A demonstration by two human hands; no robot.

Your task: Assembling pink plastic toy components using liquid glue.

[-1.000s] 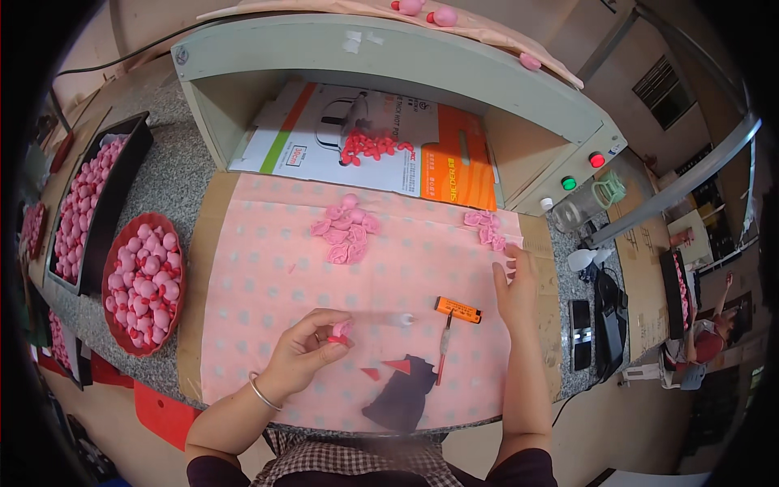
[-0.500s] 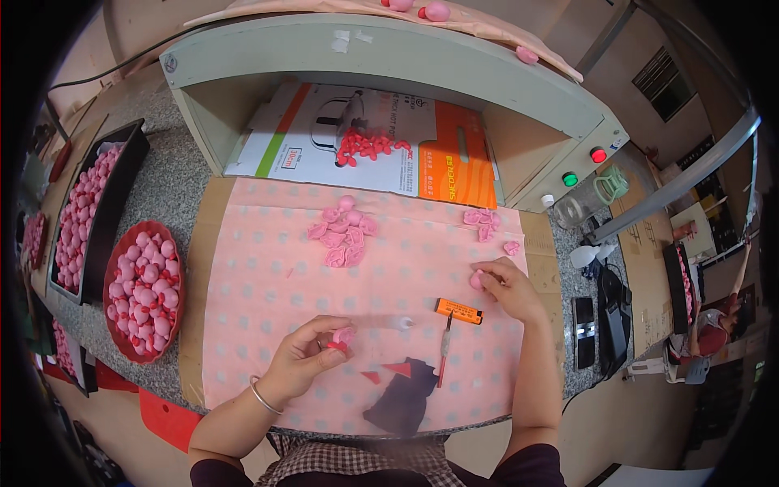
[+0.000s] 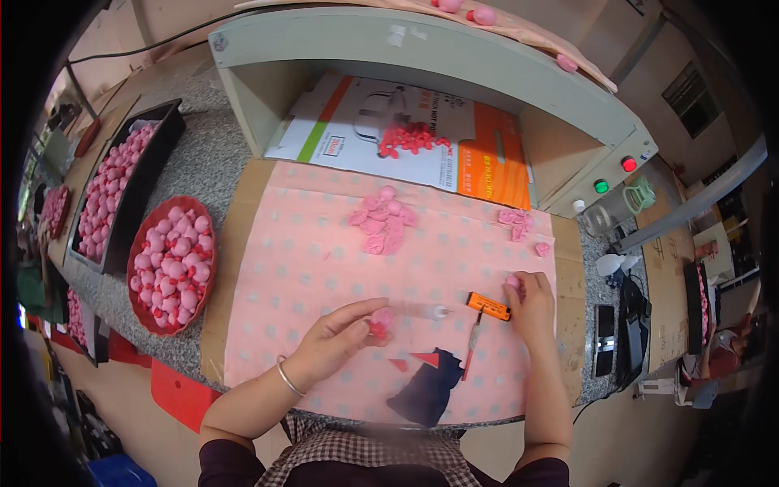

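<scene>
My right hand (image 3: 531,302) has come back from the far little pile (image 3: 514,223) with one pink piece (image 3: 512,282) pinched, so a new one is ready. My left hand (image 3: 345,337) holds another pink piece (image 3: 380,321). The surface has a dotted pink cloth (image 3: 308,268), a red bowl (image 3: 172,264) and a grey shelf (image 3: 422,49).

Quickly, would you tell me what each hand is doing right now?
Left hand: closed on a small pink piece.
Right hand: closed on another pink piece.

Red round tray (image 3: 146,243) of pink pieces — black bin (image 3: 154,154) behind, orange lighter (image 3: 488,306) right.
</scene>
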